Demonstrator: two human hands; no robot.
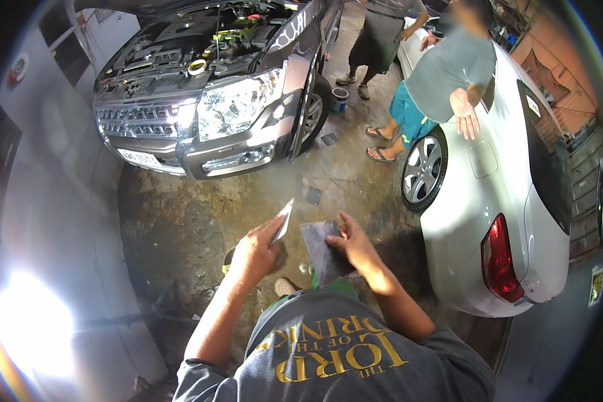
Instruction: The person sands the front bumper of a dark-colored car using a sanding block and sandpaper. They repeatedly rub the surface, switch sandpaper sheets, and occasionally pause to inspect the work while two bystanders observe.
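Left hand (253, 253) pinches blade (283, 222); right hand (355, 246) pinches grey sheet (323, 252). SUV (208, 87) at 11 o'clock, white car (496, 201) at 2, two people between.

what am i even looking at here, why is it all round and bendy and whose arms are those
There is one picture, taken by a wide fisheye camera worn on a person's head and looking down, which is why straight edges bend. The two forearms rising from the bottom belong to that person.

The left hand holds a thin, flat blade-like tool. The right hand holds a dark grey rectangular sheet.

The place looks like a garage with a stained concrete floor. Ahead is a dark car with its bonnet up; to the right is a white car. Two other people stand between the cars.
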